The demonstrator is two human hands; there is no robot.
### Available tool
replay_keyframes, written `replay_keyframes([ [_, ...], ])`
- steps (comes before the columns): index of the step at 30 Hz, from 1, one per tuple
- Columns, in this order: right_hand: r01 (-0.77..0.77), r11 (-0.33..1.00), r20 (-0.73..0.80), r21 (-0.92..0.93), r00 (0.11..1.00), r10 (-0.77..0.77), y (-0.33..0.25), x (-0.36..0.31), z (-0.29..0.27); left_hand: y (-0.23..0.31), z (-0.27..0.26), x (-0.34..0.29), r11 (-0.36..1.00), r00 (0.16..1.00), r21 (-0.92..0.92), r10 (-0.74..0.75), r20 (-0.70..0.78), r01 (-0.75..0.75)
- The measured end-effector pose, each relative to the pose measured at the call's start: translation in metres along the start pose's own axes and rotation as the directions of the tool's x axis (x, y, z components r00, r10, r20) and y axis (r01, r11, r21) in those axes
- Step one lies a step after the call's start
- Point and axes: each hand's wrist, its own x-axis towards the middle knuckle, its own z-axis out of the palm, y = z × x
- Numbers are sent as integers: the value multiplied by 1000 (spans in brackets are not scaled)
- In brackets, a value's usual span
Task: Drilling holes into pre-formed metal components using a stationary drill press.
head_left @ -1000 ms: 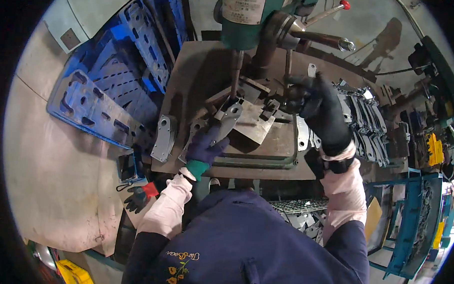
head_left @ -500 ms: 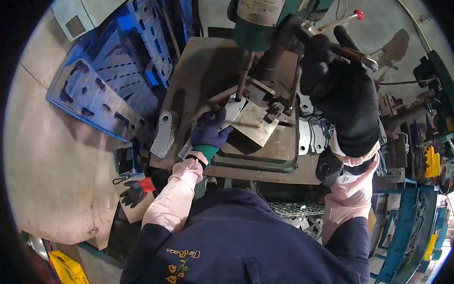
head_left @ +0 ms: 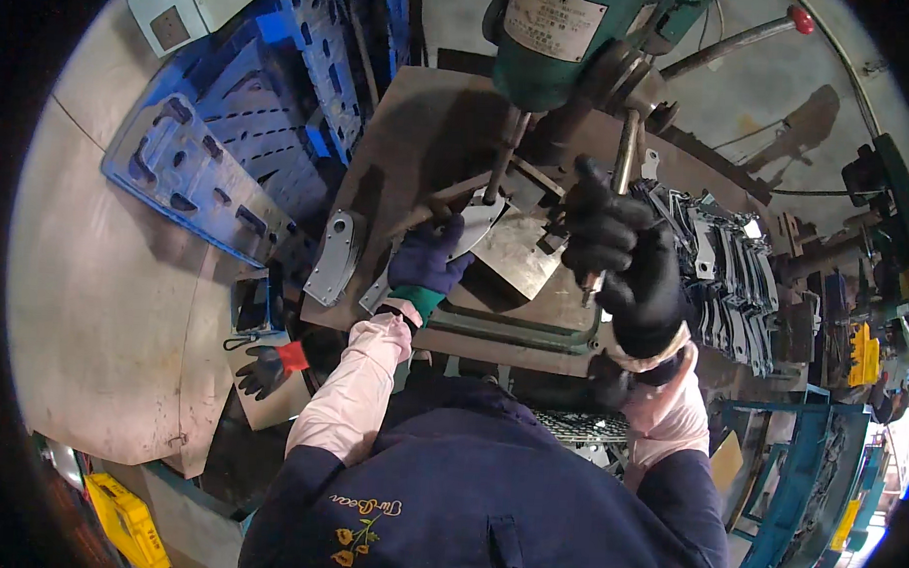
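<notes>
A green drill press head (head_left: 547, 72) stands over the worktable, its spindle (head_left: 504, 161) reaching down to a curved grey metal plate (head_left: 480, 225). The plate lies against a flat steel block (head_left: 524, 256) in a fixture. My left hand (head_left: 428, 255), in a dark purple glove with a green cuff, grips the plate's near-left end. In a black glove, my right hand (head_left: 631, 260) is wrapped round one arm of the feed lever (head_left: 627, 155), right of the fixture. Whether the spindle's tip touches the plate I cannot tell.
Another curved plate (head_left: 333, 260) lies on the table (head_left: 379, 151) at left. Rows of similar plates (head_left: 725, 273) lie at right. Another lever arm ends in a red knob (head_left: 802, 21). Blue plastic pallets (head_left: 193, 180) lean at left, near a loose glove (head_left: 266, 370).
My right hand has come down and nearer to me, turning the feed lever round. My left hand keeps its hold on the plate. The view has shifted slightly.
</notes>
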Motion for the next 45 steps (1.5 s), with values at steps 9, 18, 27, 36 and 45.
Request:
replay_keyframes([
  [9,129,661,-244,-739,864,-441,3,22,-52,6,-9,7,993,972,88,-96,213,78],
  [18,83,138,-53,-987,642,-765,-19,47,-112,5,-9,3,991,958,76,-127,258,111],
  [27,229,-84,205,-970,576,-792,-55,62,-154,-1,2,1,997,979,41,-77,191,70],
  [36,50,-422,391,-905,490,-779,-90,72,-185,-7,12,0,1000,995,4,-10,98,9],
  [45,174,-402,436,-899,458,-775,-105,80,-184,-6,4,4,997,970,64,-65,233,52],
])
